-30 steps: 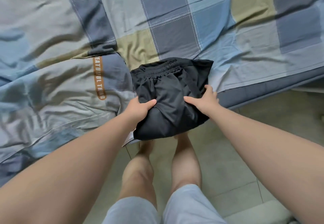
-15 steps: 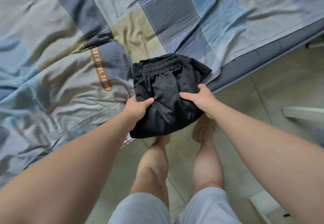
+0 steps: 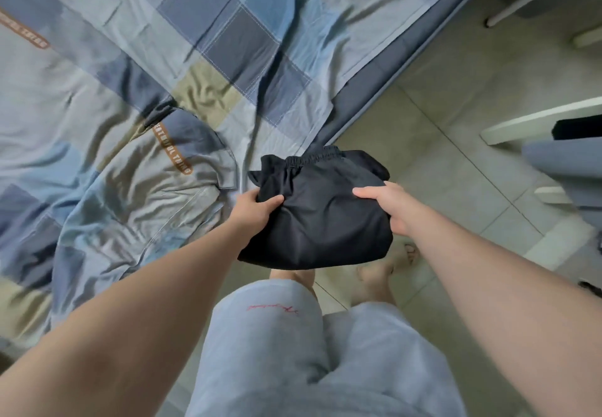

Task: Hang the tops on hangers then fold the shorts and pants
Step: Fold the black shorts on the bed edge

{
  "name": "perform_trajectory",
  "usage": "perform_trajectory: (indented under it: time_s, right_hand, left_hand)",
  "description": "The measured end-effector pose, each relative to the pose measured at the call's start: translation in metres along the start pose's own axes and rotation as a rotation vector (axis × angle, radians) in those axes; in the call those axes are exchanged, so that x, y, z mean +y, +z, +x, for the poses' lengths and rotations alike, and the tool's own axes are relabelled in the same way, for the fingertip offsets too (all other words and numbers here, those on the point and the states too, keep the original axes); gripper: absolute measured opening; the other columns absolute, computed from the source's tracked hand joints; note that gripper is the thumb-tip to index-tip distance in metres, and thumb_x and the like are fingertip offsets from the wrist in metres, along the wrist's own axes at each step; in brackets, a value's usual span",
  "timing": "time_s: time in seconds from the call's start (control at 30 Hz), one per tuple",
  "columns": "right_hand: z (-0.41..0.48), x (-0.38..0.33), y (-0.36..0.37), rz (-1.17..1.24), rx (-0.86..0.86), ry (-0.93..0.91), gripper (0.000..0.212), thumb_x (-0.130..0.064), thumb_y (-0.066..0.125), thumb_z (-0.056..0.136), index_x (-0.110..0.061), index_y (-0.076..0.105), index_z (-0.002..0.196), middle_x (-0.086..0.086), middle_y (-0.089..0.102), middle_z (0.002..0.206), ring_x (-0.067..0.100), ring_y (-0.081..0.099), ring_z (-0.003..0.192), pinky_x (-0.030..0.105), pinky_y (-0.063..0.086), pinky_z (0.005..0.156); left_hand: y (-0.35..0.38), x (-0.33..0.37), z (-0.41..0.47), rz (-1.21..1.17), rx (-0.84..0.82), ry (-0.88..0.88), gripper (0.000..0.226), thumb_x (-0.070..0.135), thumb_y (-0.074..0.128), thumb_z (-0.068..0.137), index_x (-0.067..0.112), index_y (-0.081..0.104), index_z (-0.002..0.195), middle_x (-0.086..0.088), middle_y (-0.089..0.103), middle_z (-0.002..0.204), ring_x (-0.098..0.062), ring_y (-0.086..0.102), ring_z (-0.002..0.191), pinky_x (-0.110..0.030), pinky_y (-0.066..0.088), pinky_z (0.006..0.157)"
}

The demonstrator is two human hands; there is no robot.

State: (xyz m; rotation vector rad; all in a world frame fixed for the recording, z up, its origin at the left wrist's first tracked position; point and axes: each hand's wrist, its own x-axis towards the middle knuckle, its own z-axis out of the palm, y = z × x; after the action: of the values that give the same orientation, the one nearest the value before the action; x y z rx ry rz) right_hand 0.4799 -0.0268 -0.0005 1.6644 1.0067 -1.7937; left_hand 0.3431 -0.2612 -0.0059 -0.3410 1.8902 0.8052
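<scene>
From nine to twelve o'clock we see the bed (image 3: 228, 41) under a checked cover. Our left hand (image 3: 254, 209) grips the nine o'clock edge of the folded black shorts (image 3: 322, 221), thumb on top, fingers tucked under and out of sight. The shorts are in the air just off the bed's corner, above the tiled floor (image 3: 456, 169), waistband toward twelve o'clock. Our right hand (image 3: 394, 211) grips their three o'clock edge, thumb laid across the cloth.
</scene>
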Motion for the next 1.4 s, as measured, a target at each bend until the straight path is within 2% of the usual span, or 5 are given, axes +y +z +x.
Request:
perform_trajectory:
  time_s: [0.3,0.63,0.87,1.27,1.4]
  right_hand:
    - [-0.148,0.054,-0.164,0.326,0.169,-0.159,0.05,-0.019,0.082,0.079,-0.014,0.062,0.125,0.008,0.071,0.116,0.031,0.069,0.105,0.049,0.053,0.098]
    - [-0.306,0.166,-0.389,0.718,0.401,-0.505,0.031,-0.014,0.08,0.081,-0.023,0.069,0.109,0.0,0.078,0.096,0.019,0.076,0.084,0.026,0.058,0.061]
    - [-0.369,0.253,-0.487,0.995,0.6,-0.664,0.034,-0.011,0.078,0.082,-0.023,0.07,0.113,0.004,0.077,0.105,0.025,0.075,0.094,0.041,0.057,0.082]
    - [-0.411,0.349,-0.604,1.384,1.031,-0.742,0.041,-0.02,0.081,0.079,-0.034,0.066,0.115,-0.008,0.076,0.105,0.015,0.075,0.091,0.031,0.059,0.07]
    - [-0.412,0.369,-0.657,1.513,1.225,-0.732,0.041,-0.021,0.08,0.08,-0.042,0.065,0.111,-0.014,0.075,0.105,0.009,0.073,0.091,0.03,0.057,0.074]
  left_hand:
    - [0.128,0.095,-0.129,0.253,-0.139,0.248,0.032,0.035,0.075,0.087,0.017,0.071,0.115,0.007,0.072,0.099,-0.012,0.067,0.092,-0.018,0.048,0.079]
    - [0.352,0.17,-0.306,0.349,-0.403,0.605,0.024,0.03,0.076,0.088,0.023,0.072,0.11,0.012,0.076,0.097,-0.006,0.071,0.092,-0.024,0.053,0.084]
    - [0.494,0.2,-0.397,0.563,-0.634,0.784,0.021,0.029,0.075,0.089,0.024,0.072,0.109,0.006,0.077,0.097,-0.015,0.072,0.094,-0.03,0.057,0.085]
    - [0.741,0.22,-0.501,0.934,-1.02,1.019,0.014,0.035,0.073,0.089,0.031,0.07,0.102,0.013,0.075,0.089,-0.005,0.071,0.083,-0.025,0.055,0.077]
    - [0.842,0.214,-0.534,1.038,-1.17,1.077,0.01,0.032,0.073,0.09,0.038,0.067,0.094,0.022,0.072,0.081,0.004,0.068,0.078,-0.006,0.047,0.062]
